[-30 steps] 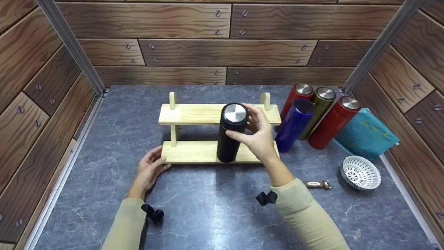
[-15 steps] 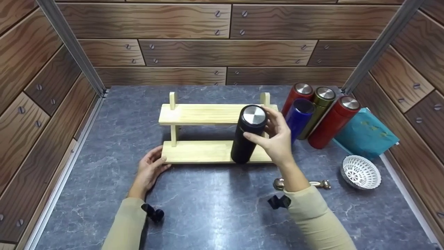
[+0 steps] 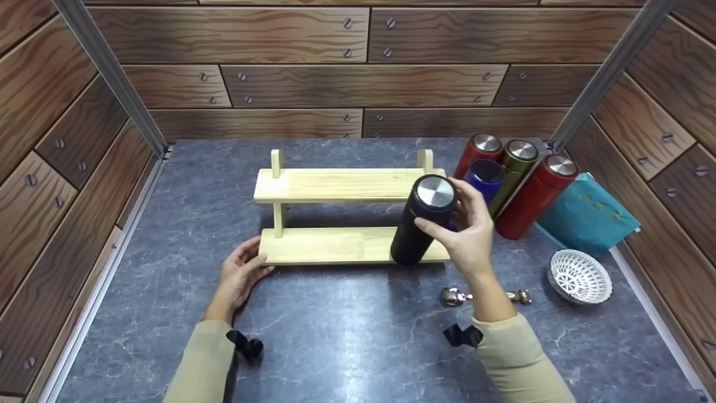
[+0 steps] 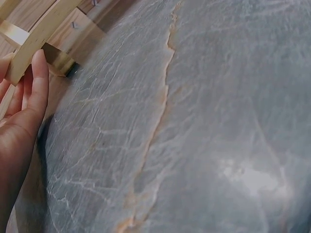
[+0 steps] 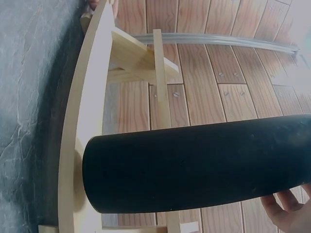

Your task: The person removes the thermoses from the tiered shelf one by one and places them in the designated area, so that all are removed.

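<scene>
A two-tier wooden shelf rack (image 3: 319,246) stands mid-table. My left hand (image 3: 240,274) grips the left front corner of its lower board, thumb on the upper side. The left wrist view shows the fingers around the board's end (image 4: 36,41). With my right hand (image 3: 469,243) I hold a black thermos (image 3: 411,238) near its steel-topped lid. The thermos is upright, leaning slightly, over the right part of the lower board. In the right wrist view the base of the thermos (image 5: 194,167) is right at that board, and fingers (image 5: 286,211) show along its side.
Right of the rack stand a blue tumbler (image 3: 485,176), two red thermoses, one of them in front (image 3: 534,198), and a green thermos (image 3: 520,157). Beyond lie a teal packet (image 3: 587,215) and a white openwork bowl (image 3: 580,277). A metallic roller-like tool (image 3: 453,296) lies partly behind my right wrist.
My right hand has moved the black thermos rightward along the lower board, from near the middle to its right part. My left hand has kept its grip on the rack's corner.
</scene>
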The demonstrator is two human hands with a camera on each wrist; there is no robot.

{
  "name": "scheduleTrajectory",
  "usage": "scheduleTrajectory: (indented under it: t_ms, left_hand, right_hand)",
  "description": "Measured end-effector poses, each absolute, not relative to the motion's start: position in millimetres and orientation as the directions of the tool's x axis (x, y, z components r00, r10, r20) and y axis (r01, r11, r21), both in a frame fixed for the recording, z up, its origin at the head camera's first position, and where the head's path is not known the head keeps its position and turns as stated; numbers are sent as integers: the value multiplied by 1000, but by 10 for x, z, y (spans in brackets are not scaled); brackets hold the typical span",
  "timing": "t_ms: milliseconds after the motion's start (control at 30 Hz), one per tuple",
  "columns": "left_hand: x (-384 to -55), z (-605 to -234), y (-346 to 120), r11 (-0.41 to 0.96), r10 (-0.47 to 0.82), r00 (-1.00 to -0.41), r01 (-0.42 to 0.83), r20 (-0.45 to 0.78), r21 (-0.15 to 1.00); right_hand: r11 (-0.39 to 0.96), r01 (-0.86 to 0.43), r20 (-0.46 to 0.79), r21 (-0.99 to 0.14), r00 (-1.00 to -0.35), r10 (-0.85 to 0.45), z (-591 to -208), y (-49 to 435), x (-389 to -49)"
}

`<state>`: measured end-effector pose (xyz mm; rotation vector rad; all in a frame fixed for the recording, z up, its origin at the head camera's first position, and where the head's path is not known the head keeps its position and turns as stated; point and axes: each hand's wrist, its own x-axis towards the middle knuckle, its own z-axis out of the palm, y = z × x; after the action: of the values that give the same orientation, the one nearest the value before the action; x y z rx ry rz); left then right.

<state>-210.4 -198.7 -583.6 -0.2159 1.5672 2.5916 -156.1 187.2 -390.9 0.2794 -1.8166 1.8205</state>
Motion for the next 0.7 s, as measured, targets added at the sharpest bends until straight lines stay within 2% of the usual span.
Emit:
scheduleTrajectory:
  t_ms: [700]
  left_hand:
    - [-2107, -5835, -1995, -436, 9, -982, -172, -187, 883]
  right_hand:
    - [12, -517, 477, -856, -780, 404, -4145, 2446, -1533]
